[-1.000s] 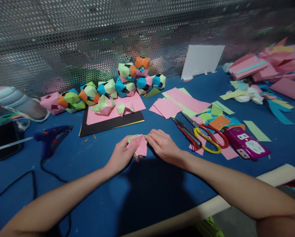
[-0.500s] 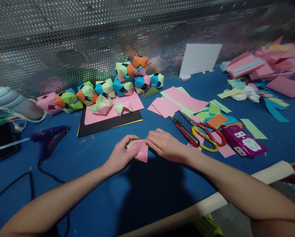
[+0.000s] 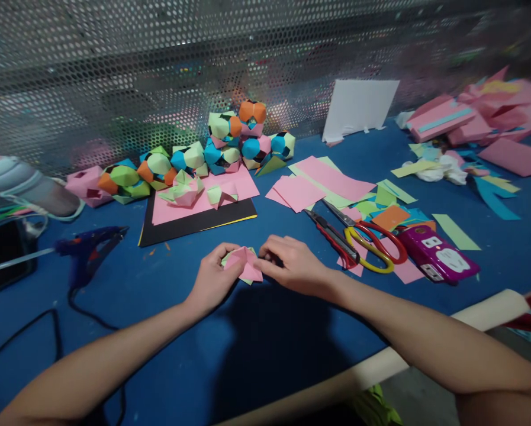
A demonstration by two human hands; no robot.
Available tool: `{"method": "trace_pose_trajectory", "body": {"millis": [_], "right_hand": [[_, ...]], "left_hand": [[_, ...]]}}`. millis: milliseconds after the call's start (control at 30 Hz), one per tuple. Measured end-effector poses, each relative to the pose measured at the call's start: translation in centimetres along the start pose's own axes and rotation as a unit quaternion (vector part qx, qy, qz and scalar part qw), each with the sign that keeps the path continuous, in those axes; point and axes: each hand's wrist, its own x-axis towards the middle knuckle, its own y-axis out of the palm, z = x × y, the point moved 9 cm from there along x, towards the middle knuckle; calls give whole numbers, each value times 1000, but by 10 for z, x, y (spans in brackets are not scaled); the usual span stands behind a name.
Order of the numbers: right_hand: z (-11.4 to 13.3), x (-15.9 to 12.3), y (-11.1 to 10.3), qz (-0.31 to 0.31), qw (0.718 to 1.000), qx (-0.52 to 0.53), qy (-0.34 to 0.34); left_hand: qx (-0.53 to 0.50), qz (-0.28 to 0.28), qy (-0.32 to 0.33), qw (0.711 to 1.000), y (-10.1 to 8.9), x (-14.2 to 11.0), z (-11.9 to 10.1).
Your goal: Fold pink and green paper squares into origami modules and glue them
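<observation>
A small folded paper piece (image 3: 244,264), pink with pale green under it, lies on the blue table (image 3: 167,355) in front of me. My left hand (image 3: 214,275) grips its left side with curled fingers. My right hand (image 3: 292,264) pinches its right edge between thumb and fingers. Both hands rest low on the table surface. Behind them a pink sheet on black card (image 3: 198,216) carries two more folded pieces.
A row of coloured paper balls (image 3: 229,145) lines the perforated metal wall. Scissors (image 3: 367,242), a purple power strip (image 3: 438,254) and loose pink and green sheets (image 3: 322,183) lie at the right. A blue glue gun (image 3: 90,248) with its cord lies at the left.
Both hands stayed on the folded piece; the fingers closed in and the pink flap that stuck out below is now folded tighter between them.
</observation>
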Motion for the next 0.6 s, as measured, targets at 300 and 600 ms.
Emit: {"method": "trace_pose_trajectory", "body": {"millis": [300,600], "right_hand": [[-5,-2,1,-75,996,38,17],[30,-12,-17,-193,963,-84,-169]], "left_hand": [[15,7,15,1000,1,0,1],[72,52,72,993,11,-2,-10]]}}
